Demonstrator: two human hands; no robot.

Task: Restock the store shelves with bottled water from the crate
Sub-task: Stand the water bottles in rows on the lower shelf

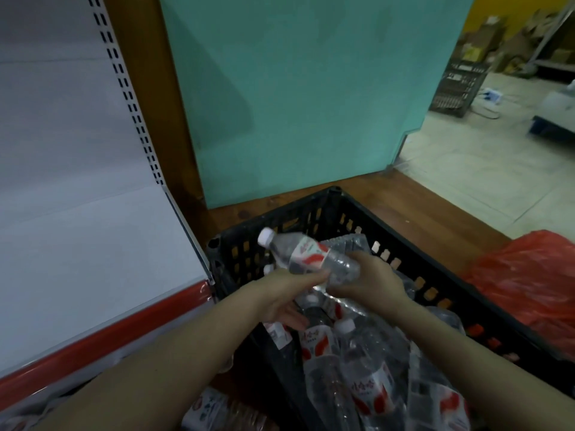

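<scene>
A clear water bottle (306, 255) with a white cap and a red-and-white label lies tilted above the black plastic crate (367, 219), cap pointing up-left. My right hand (370, 281) grips its base end. My left hand (289, 293) touches its underside at the label with thumb and fingertips, palm open below. Several more bottles (367, 368) of the same kind lie piled in the crate. A white store shelf (93, 244) with a red front strip (102, 334) stands on the left, its surface bare.
A teal panel (295, 104) rises behind the crate on a brown wooden floor. A red plastic bag (525, 275) sits right of the crate. Another dark crate (460, 85) and cardboard boxes stand far back right on pale tiles. More packaged bottles (214, 409) lie at the bottom edge.
</scene>
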